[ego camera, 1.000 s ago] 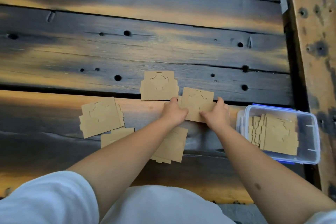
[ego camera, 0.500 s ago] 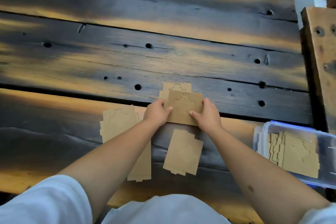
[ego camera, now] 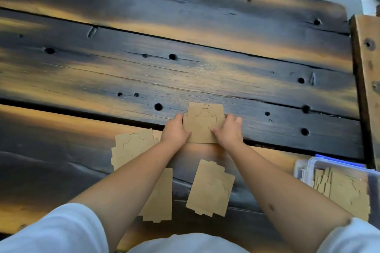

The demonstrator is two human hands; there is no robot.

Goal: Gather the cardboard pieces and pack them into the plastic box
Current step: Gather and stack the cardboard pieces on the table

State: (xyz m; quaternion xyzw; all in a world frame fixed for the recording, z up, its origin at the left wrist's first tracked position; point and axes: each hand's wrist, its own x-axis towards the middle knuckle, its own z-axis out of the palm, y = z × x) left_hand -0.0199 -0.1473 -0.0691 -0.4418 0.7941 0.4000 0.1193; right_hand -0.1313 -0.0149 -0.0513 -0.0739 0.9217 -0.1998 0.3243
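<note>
I read the task as partly done: the plastic box (ego camera: pixel 304 172) at the near right edge of the tabletop (ego camera: pixel 185 68) already holds a batch of cardboard pieces (ego camera: pixel 345 193) standing and leaning inside it. My left hand (ego camera: pixel 174 132) and right hand (ego camera: pixel 229 131) are apart, each gripping a side edge of a small stack (ego camera: pixel 203 123) at centre, apparently squaring it. Left to collect, by my judgement: that stack, a left pile (ego camera: pixel 132 146), a near-left pile (ego camera: pixel 160 201) partly under my forearm, and a near-centre pile (ego camera: pixel 210 188).
</note>
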